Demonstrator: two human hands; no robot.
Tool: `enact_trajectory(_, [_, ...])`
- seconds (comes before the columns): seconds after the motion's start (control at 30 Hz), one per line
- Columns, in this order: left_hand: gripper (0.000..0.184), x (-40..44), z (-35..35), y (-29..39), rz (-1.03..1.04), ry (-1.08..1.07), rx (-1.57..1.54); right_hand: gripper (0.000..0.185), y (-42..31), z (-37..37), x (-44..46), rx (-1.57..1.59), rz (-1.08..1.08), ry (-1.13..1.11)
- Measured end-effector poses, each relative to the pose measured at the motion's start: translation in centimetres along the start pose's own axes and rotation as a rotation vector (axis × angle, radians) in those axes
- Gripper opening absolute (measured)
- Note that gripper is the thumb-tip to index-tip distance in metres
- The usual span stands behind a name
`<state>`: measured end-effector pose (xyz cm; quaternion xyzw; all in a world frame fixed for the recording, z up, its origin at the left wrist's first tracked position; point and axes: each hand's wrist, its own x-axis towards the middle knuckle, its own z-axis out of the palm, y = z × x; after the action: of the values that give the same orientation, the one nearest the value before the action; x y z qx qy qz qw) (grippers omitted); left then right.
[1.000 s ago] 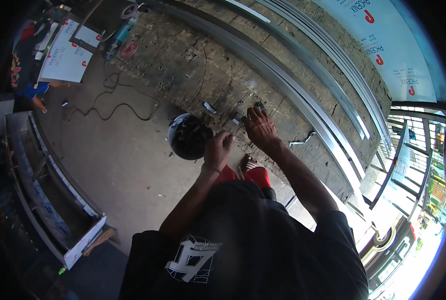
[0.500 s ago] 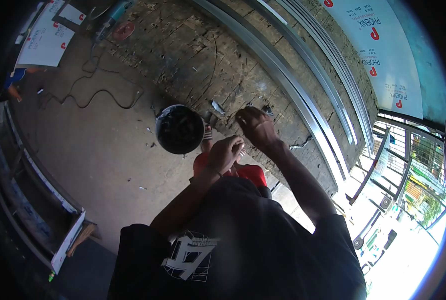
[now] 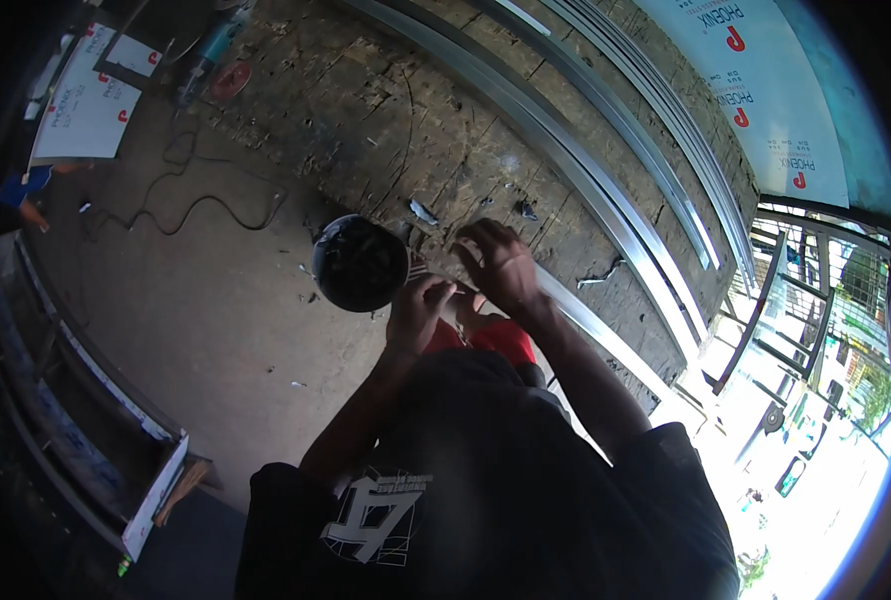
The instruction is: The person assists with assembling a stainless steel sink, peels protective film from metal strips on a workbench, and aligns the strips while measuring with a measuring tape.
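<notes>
We have the fingertips of our left hand [image 3: 418, 308] drawn together, though we cannot tell whether they pinch anything, and our right hand [image 3: 501, 265] loosely open, fingers curled. Beside the left hand sits a dark round container [image 3: 361, 287]; a metal strip [image 3: 606, 338] emerges by our right wrist. Farther out, long metal bars [image 3: 588, 172] lie across the worn bench [image 3: 361, 110].

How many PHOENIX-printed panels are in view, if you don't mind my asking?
2: a left panel at the picture's upper left, and a right panel at upper right, beyond the metal bars. More may be hidden.
</notes>
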<state>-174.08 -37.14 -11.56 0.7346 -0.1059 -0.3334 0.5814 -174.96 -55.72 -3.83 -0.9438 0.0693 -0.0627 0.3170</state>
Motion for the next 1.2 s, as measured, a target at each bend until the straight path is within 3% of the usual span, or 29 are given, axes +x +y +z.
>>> enact_trajectory(0.07, [0.023,2.2,0.2,-0.1,0.039,-0.011,-0.015,0.02,2.6,-2.2,-3.4,-0.077,0.106,0.048])
enact_trajectory(0.2, [0.024,4.1,0.5,6.4,0.094,0.004,0.141,0.029,6.4,-5.0,-12.7,-0.255,0.302,0.05])
enact_trajectory(0.4, [0.021,4.4,2.0,6.9,0.114,0.008,0.228,0.033,9.4,-4.9,-21.4,-0.389,0.306,0.183])
enact_trajectory(0.7, [0.021,1.3,4.0,8.7,0.223,0.157,0.509,0.044,12.7,-3.1,-22.7,-0.281,0.251,0.264])
enact_trajectory(0.83, [0.021,0.4,5.0,9.9,0.194,0.203,0.649,0.052,14.9,-2.3,-23.0,-0.289,0.275,0.189])
enact_trajectory(0.9, [0.018,0.6,5.4,10.0,0.322,0.232,0.92,0.054,15.5,-1.7,-23.1,-0.316,0.274,0.145])
enact_trajectory(1.1, [0.015,2.3,6.1,11.4,0.506,0.183,1.199,0.049,15.8,-2.3,-23.1,-0.424,0.193,0.134])
enact_trajectory(1.2, [0.013,4.0,6.3,11.6,0.433,0.144,1.122,0.049,15.6,-2.7,-22.8,-0.33,0.227,0.082])
